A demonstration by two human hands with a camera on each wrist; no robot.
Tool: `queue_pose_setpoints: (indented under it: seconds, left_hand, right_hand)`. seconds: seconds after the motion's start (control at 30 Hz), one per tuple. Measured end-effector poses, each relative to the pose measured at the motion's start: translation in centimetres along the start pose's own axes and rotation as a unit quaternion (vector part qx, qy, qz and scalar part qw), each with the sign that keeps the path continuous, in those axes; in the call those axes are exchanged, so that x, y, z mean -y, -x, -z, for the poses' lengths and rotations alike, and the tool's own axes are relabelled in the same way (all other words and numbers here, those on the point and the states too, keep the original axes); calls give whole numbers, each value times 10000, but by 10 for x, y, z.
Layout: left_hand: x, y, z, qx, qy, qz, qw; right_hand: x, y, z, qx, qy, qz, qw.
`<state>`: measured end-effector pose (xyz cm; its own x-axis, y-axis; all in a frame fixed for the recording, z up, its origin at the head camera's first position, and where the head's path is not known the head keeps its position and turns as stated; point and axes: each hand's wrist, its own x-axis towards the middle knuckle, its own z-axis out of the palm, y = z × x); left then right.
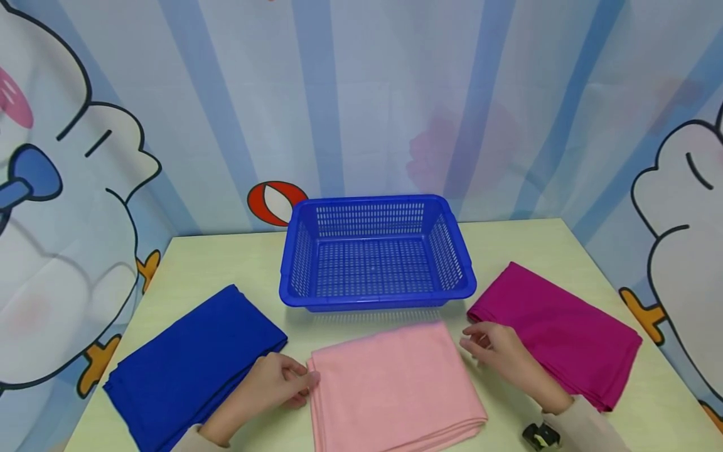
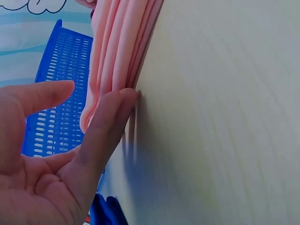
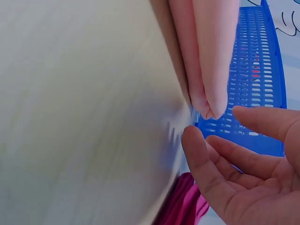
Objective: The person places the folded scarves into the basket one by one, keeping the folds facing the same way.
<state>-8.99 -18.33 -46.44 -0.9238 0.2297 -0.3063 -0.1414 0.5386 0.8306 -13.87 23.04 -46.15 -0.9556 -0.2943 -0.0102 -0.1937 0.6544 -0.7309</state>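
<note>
A folded pink cloth [image 1: 390,383] lies flat at the front middle of the table. At its left edge is my left hand [image 1: 277,380]; in the left wrist view a fingertip of this hand [image 2: 93,136] meets the stacked folds of the pink cloth [image 2: 119,47], while the thumb stands apart from them. My right hand [image 1: 508,358] hovers beside the cloth's right edge, fingers loosely bent and holding nothing. In the right wrist view, a gap shows between the fingertips of this hand [image 3: 234,164] and the pink cloth's corner [image 3: 206,65].
Behind the pink cloth stands a blue mesh basket [image 1: 373,257] with nothing in it. A folded dark blue cloth [image 1: 192,370] lies on the left, partly under my left forearm in view. To the right is a folded magenta cloth [image 1: 565,326]. A printed curtain [image 1: 367,94] hangs behind the table.
</note>
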Motion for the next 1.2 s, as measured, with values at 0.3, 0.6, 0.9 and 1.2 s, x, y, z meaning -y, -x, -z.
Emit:
queue_pose_setpoints:
  seconds: [0.3,0.6,0.9,1.2]
  left_hand:
    - [1,-1,-7,298,867,260,9955]
    - [0,0,-11,246,931,758,9925]
    - [2,2,-13,365,742,607,9947]
    - [5,2,-20,330,283,-58,9990]
  right_hand:
    - [-2,-2,-4,302,-370,-277,9985]
    - [-2,-2,-6,730,-1150,-398,9899]
    - [-2,-2,-12,881,-1428,-569,9842]
    - [-1,0,-13,1001,-1620,-705,9792]
